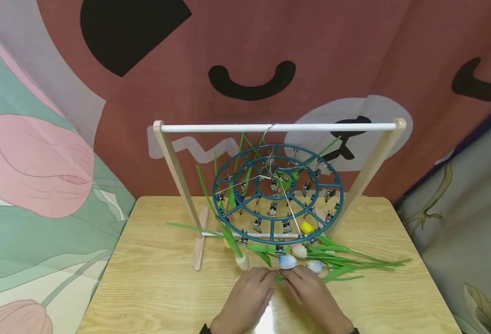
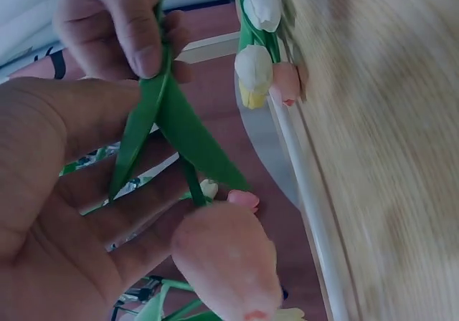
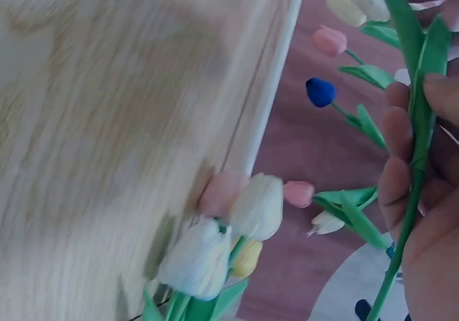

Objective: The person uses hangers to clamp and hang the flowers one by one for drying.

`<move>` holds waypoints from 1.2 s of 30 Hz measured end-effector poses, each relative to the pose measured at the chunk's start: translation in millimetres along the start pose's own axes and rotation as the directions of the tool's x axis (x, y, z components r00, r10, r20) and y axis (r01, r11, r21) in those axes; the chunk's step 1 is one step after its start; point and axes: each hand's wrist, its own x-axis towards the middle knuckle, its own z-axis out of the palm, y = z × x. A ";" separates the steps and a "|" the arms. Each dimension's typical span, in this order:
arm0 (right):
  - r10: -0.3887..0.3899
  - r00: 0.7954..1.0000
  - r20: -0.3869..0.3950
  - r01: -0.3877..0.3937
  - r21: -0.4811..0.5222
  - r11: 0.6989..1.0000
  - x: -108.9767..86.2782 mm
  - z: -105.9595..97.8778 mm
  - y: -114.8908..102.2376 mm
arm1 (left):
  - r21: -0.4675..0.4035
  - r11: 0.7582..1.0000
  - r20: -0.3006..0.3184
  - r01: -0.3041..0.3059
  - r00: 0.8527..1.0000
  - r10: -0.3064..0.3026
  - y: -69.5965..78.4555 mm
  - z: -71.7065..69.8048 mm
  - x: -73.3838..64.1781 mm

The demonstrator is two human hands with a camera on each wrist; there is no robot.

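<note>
My right hand [image 1: 312,290] pinches the green stem and leaves [image 3: 423,84] of a pale pink tulip, thumb on one side and fingers curled behind. In the left wrist view the tulip's bloom [image 2: 226,260] hangs lowest, below its two long leaves [image 2: 190,135]. Beside it my left hand [image 1: 247,292] has its fingers spread and fairly straight, passing behind the leaves. Seen from the head, both hands are close together in front of the rack and hide the held flower. Just beyond them is a blue-and-white tulip [image 1: 287,261].
A wooden rack with a white bar [image 1: 212,128] carries a round blue-green clip hanger [image 1: 272,239]. Several tulips hang from it, including a deep blue one [image 3: 320,92]. More tulips lie at the right, among them a white one [image 1: 299,251]. Another white tulip [image 1: 242,262] droops at left.
</note>
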 end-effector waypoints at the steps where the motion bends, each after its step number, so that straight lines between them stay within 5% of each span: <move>1: 0.001 1.000 0.002 -0.001 0.011 1.000 0.9 -0.7 -2.1 | 0.007 1.000 -0.002 0.001 1.000 -0.001 -0.2 1.6 0.3; 7: -0.022 1.000 0.016 0.022 0.035 0.999 9.3 -8.8 -12.4 | 0.029 0.999 -0.045 0.012 0.999 -0.011 -0.8 4.8 1.1; 11: -0.073 0.995 -0.065 0.075 0.022 0.997 18.1 -14.9 -18.7 | -0.015 1.000 -0.092 0.026 0.995 -0.028 -1.6 0.8 2.5; 13: -0.132 0.974 -0.183 0.144 0.051 0.988 27.5 -21.7 -24.2 | -0.067 0.996 -0.101 0.051 0.993 -0.058 -3.5 -1.1 1.3; 18: -0.251 0.868 -0.429 0.348 0.164 0.923 42.4 -33.5 -31.7 | -0.252 0.959 -0.122 0.131 0.978 -0.166 -10.5 -6.0 -2.1; 21: -0.221 0.898 -0.379 0.323 0.228 0.919 31.2 -27.7 -28.3 | -0.364 0.921 -0.160 0.140 0.965 -0.210 -12.6 -8.0 -1.0; 26: -0.050 0.992 -0.113 0.077 0.249 0.965 7.9 -14.3 -26.3 | -0.555 0.825 -0.210 0.106 0.942 -0.262 -10.4 -9.8 1.3; 32: 0.140 0.985 0.096 -0.155 0.176 0.972 -1.5 -2.9 -33.5 | -0.728 0.686 -0.256 0.004 0.926 -0.277 -1.9 -8.7 3.9; 33: 0.150 0.983 0.102 -0.166 0.176 0.970 -1.5 -1.4 -34.8 | -0.760 0.649 -0.251 -0.007 0.925 -0.284 -0.1 -7.9 4.0; 36: 0.160 0.983 0.092 -0.175 0.194 0.965 -0.5 1.9 -37.2 | -0.875 0.483 -0.160 0.035 0.921 -0.356 5.3 -7.1 3.4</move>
